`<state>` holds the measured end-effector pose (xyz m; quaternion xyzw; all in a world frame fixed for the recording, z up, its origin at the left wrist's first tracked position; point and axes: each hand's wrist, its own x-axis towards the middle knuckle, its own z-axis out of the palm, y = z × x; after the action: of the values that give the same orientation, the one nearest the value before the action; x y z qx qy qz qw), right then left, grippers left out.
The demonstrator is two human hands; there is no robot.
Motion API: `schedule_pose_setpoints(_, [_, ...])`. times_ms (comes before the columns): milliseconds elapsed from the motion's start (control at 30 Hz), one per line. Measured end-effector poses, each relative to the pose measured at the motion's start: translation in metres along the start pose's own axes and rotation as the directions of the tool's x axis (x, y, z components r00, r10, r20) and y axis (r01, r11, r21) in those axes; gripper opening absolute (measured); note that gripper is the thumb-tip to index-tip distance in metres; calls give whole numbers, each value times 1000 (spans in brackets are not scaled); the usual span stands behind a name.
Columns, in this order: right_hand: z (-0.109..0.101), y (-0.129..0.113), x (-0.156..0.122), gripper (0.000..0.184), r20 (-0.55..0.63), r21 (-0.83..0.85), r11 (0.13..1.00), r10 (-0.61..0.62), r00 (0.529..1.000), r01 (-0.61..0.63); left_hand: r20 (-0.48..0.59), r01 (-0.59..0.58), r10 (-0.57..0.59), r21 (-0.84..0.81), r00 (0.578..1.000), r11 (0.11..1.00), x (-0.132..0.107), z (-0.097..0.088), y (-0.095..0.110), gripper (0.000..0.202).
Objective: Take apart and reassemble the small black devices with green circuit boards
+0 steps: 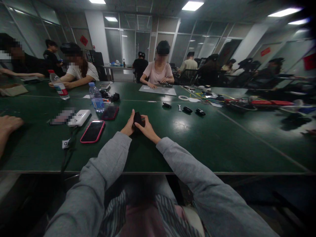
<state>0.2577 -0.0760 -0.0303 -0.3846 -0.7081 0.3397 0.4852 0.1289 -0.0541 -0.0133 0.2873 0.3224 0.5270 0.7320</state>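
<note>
We hold a black object (137, 120) over the green worktop (197, 141), near its front edge. Our left hand (127, 127) and right hand (148, 129) each close their grip on it. A phone (92, 131) lies to the left.

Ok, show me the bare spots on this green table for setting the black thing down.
Widest bare stretch: green table right of the right hand, short of the small black parts. Also bare between the pink-cased phone and left hand. Crowded around the water bottle and power bank.
</note>
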Motion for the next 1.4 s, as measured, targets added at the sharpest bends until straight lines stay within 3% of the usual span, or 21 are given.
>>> schedule_pose_setpoints(167, [5, -2, -2, 57, -40, -95, 994, -49, 998, 45, -41, -18, 17, -10, 999, 1000, 6, -6, -2, 74])
schedule_pose_setpoints(367, [10, -5, -4, 60, -91, -161, 985, -76, 993, 61, 9, -53, 54, -68, 999, 996, 7, -7, 1, 85])
schedule_pose_setpoints(633, [5, -5, 0, 63, -134, -156, 987, -58, 989, 37, -39, -83, 78, -150, 996, 985, 4, -11, 7, 75])
schedule_pose_setpoints(833, [4, -2, 3, 64, -157, -157, 982, -128, 979, 103, -105, -77, 52, -250, 993, 965, -1, -12, 13, 66])
schedule_pose_setpoints(1100, [-1, -13, 5, 66, -300, -148, 978, -187, 935, 148, -38, -112, 105, -311, 994, 944, -6, -9, 19, 62])
schedule_pose_setpoints(1200, [-5, -14, 10, 67, -302, -45, 993, -117, 946, 109, -13, -127, 129, -313, 992, 941, -6, -11, 20, 66])
schedule_pose_setpoints(1300, [-7, -12, 14, 74, -243, 101, 995, 27, 970, -3, -9, -131, 135, -305, 991, 943, -3, -16, 21, 68])
schedule_pose_setpoints(1400, [-8, -9, 16, 84, -206, 80, 993, 103, 973, -88, -24, -134, 133, -300, 991, 944, 0, -21, 21, 68])
